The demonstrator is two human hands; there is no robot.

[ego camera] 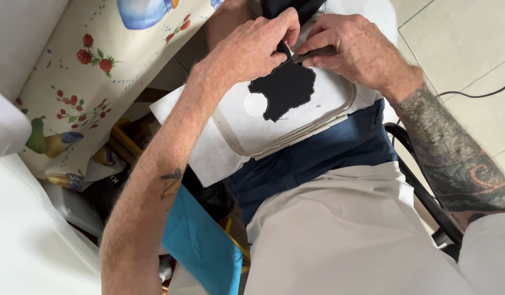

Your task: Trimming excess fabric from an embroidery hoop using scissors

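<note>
A white embroidery hoop point(296, 136) with white fabric stretched in it rests on my lap. A black fabric shape point(285, 87) with a stitched outline lies on the white fabric, next to a white round patch point(256, 105). My left hand point(252, 49) pinches a strip of loose black fabric at the shape's upper edge. My right hand point(356, 46) holds a small metal tool point(315, 53), probably scissors, with its tip at that same edge. Both hands touch each other above the hoop.
A flowered tablecloth point(94, 71) hangs at the left over a table edge. A blue cloth or folder point(200, 246) and assorted items sit below it. A black chair arm point(422, 186) is at the right, with a cable point(476, 93) on the tiled floor.
</note>
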